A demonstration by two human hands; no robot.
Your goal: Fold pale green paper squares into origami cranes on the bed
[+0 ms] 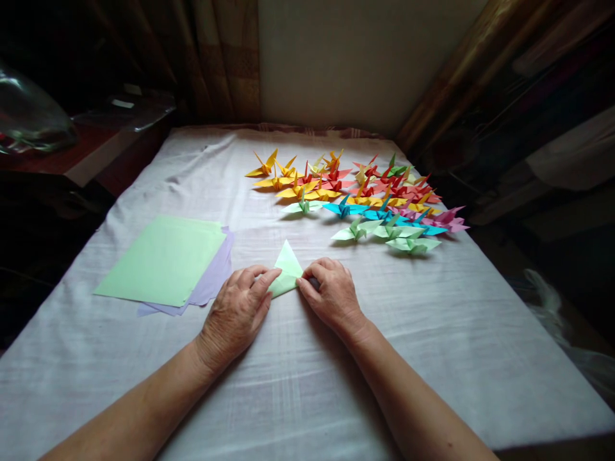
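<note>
A small piece of pale green origami paper (287,263), folded to a pointed shape, lies on the cloth between my hands with its tip facing away from me. My left hand (240,301) holds its left side, index finger on top and thumb by the lower edge. At the right corner, my right hand (332,291) pinches the paper between thumb and curled fingers. Part of the folded paper is hidden under the left fingers.
Left of my hands lies a stack of green paper sheets (163,259) over purple sheets (216,275). Several folded paper cranes (358,230) in many colours stand in rows at the back right. A white cloth (269,397) covers the table; a clear jar (33,115) lies far left.
</note>
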